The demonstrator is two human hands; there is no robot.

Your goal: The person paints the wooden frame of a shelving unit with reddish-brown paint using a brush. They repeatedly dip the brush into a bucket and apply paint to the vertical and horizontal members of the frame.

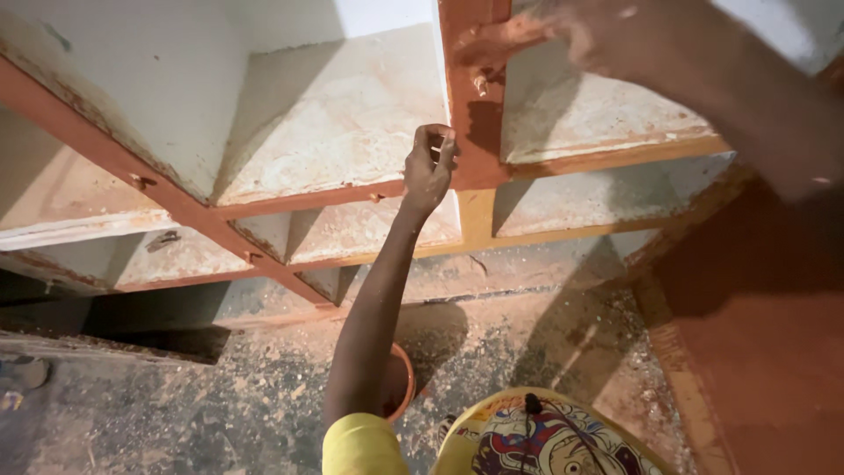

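My left hand (429,167) reaches up to a wooden shelf unit (334,114) with pale compartments. Its fingers are curled shut against the edge of the red-brown painted upright (475,149), where it meets a crossbar. Whether something small sits between the fingertips is unclear. My right hand (519,40) is blurred at the top, stained reddish, and lies on the same upright higher up. Its arm runs off to the upper right. What it grips is hidden by blur.
An orange bowl (402,383) stands on the dusty floor (246,396) behind my left forearm. A red-brown panel (756,352) fills the right side. The lowest crossbar (563,233) is bare yellowish wood. A dark gap (132,321) opens under the unit at left.
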